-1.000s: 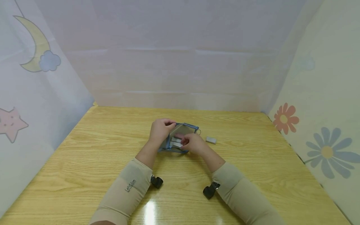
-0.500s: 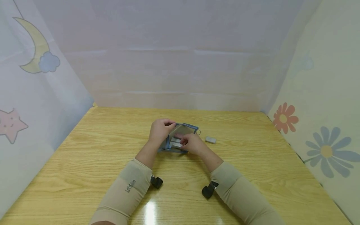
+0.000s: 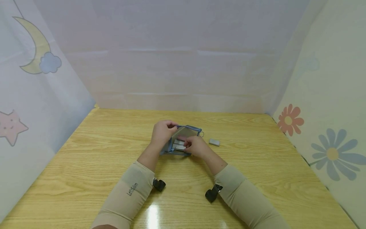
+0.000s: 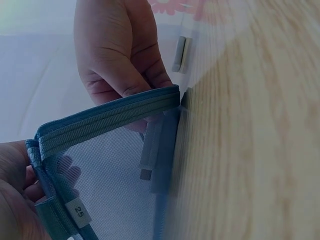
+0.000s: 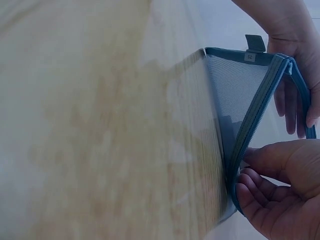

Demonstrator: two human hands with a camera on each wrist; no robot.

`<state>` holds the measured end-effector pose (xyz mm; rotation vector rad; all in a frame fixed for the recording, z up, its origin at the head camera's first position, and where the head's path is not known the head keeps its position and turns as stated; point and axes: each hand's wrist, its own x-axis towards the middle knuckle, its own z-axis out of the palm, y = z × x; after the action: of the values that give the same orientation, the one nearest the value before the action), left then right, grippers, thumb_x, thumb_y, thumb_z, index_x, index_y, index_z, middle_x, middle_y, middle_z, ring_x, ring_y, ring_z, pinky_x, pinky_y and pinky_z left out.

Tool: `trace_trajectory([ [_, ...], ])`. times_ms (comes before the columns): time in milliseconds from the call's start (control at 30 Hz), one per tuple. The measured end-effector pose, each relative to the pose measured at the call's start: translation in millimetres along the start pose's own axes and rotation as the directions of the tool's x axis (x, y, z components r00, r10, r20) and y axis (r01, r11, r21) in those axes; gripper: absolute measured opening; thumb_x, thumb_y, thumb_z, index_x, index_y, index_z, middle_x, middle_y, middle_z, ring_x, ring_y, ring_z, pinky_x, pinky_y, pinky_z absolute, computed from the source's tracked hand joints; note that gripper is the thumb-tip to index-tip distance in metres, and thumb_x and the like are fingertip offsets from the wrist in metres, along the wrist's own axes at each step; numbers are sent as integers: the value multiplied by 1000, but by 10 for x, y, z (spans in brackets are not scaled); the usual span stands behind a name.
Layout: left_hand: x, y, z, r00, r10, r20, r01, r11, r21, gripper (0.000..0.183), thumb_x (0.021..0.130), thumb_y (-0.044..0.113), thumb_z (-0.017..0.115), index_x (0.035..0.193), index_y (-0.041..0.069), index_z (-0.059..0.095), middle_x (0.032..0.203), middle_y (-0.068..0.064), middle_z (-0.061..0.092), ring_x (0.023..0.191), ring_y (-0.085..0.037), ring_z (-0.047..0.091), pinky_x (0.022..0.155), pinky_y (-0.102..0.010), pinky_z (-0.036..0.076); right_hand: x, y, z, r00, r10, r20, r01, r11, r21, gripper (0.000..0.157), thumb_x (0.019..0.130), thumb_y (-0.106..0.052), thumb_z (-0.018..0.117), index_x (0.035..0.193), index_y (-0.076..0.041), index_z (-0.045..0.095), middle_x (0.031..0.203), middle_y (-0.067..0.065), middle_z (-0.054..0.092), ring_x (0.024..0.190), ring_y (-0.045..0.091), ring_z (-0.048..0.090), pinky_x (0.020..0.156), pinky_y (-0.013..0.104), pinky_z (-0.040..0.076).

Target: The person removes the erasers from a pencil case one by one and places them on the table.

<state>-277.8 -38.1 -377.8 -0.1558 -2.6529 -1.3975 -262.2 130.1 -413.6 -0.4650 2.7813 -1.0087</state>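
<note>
A blue-edged mesh zipper pouch (image 3: 193,127) stands with its mouth spread on the wooden table. My left hand (image 3: 162,133) pinches its upper left edge between thumb and fingers. My right hand (image 3: 198,145) reaches in at the mouth, thumb and fingertips curled on the end of a small white rectangular block (image 3: 179,147). Another pale block (image 3: 179,142) lies just behind that one inside. Through the mesh (image 4: 110,175) in the left wrist view, the blocks show only dimly. In the right wrist view, the zipper edge (image 5: 254,112) partly hides my right fingertips.
One loose pale block (image 3: 214,142) lies on the table (image 3: 114,178) to the right of the pouch. A metal ring (image 3: 201,134) hangs from the pouch's right corner. Printed cloth walls (image 3: 183,79) stand behind and at both sides.
The block at my right fingertips has shifted and straightened slightly inside the pouch. My left hand keeps its grip on the edge, almost still.
</note>
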Motion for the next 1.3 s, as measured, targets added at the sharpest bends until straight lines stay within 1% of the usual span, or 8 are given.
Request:
trace_trajectory([
  [133,-5,3,-3,1000,-2,5,2,1000,-1,12,83,18,65,92,16,72,90,3,68,83,-15,59,69,-30,49,-1,0,-3,1000,-7,-2,7,1000,-8,9,77,-9,73,77,-8,64,70,-1,60,62,11,53,53,24,45],
  [267,-5,-4,-3,1000,-7,7,7,1000,2,11,83,19,65,92,16,72,89,3,68,82,-15,60,69,-30,49,-5,9,-7,1000,14,-2,-14,1000,-6,9,77,-11,73,78,-9,64,72,-2,61,64,12,54,54,24,45],
  [400,-9,-12,-4,1000,-13,4,13,1000,8,10,83,19,66,90,16,71,87,4,67,81,-14,59,69,-30,49,-19,0,-21,999,34,-2,-34,999,9,8,78,-12,72,79,-10,65,74,-2,61,68,12,55,58,25,46],
  [533,-13,-20,-1,1000,-13,1,13,1000,4,8,83,19,66,89,16,71,85,4,67,80,-15,59,68,-30,48,-46,-24,-48,1000,30,-9,-30,999,14,8,78,-11,72,79,-9,65,75,-2,61,68,12,55,60,25,46],
  [767,-9,-25,-2,1000,-4,0,4,1000,1,9,83,19,66,90,16,71,84,4,67,80,-14,59,68,-30,48,-79,-23,-92,999,29,-23,-28,999,17,7,79,-13,72,79,-11,65,74,-2,60,67,12,54,58,25,45],
  [1033,-6,-39,6,1000,2,-8,-2,1000,0,7,82,19,67,87,16,71,84,4,67,80,-15,59,69,-31,48,-92,-4,-141,999,27,-24,-27,999,28,6,79,-12,70,83,-11,66,78,-2,62,73,12,56,64,26,46],
  [1300,1,-46,16,1000,2,-11,-2,1000,4,6,82,19,67,86,17,71,84,5,68,80,-14,60,69,-31,48,-115,8,-205,999,38,-25,-38,999,15,9,80,-15,70,88,-12,67,81,-2,63,76,13,57,64,27,47],
])
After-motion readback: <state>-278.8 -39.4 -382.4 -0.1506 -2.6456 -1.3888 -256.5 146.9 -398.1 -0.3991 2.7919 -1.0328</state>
